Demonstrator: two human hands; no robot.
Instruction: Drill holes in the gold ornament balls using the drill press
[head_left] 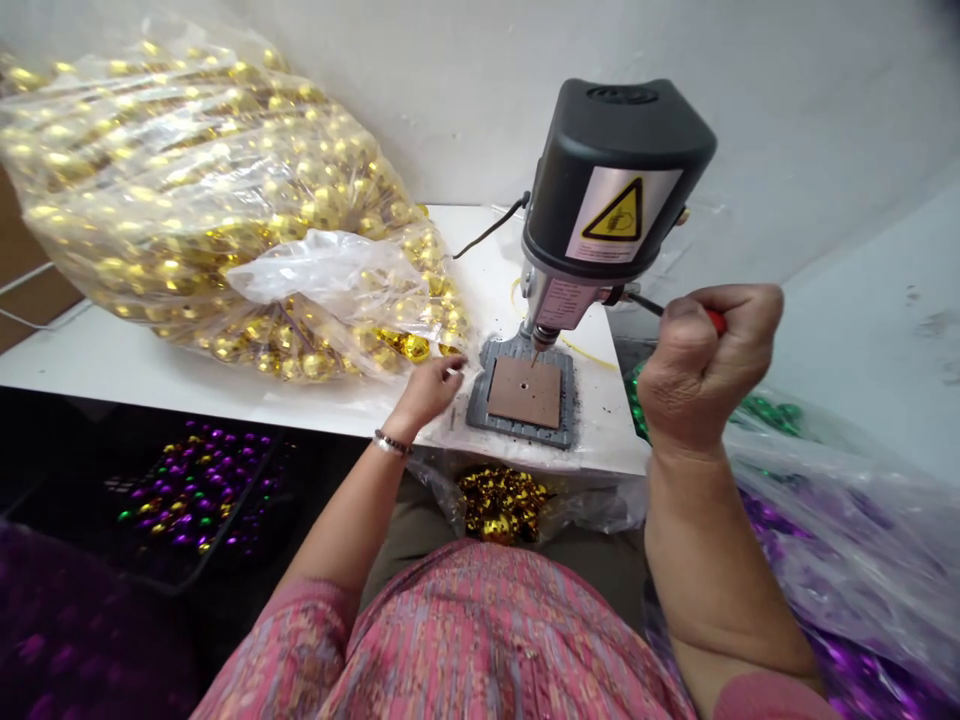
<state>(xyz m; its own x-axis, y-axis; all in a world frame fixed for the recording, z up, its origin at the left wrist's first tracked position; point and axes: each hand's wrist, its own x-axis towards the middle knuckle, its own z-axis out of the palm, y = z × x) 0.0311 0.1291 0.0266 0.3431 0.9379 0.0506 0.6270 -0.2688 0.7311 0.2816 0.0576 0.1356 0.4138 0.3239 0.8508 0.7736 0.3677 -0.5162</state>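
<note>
My right hand is closed round the red-tipped lever of a small black bench drill press. Below its chuck and thin bit, a brown square board with a small hole lies on the grey ribbed base. My left hand is at the mouth of a large clear bag, just left of the base. Its fingers are curled together, and whatever they may hold is hidden. Shiny gold balls fill the bag, some showing right behind that hand.
The white table ends just in front of the drill base. In my lap a clear bag holds gold pieces. A dark crate of purple, gold and green balls stands lower left. Bags of green and purple balls lie at right.
</note>
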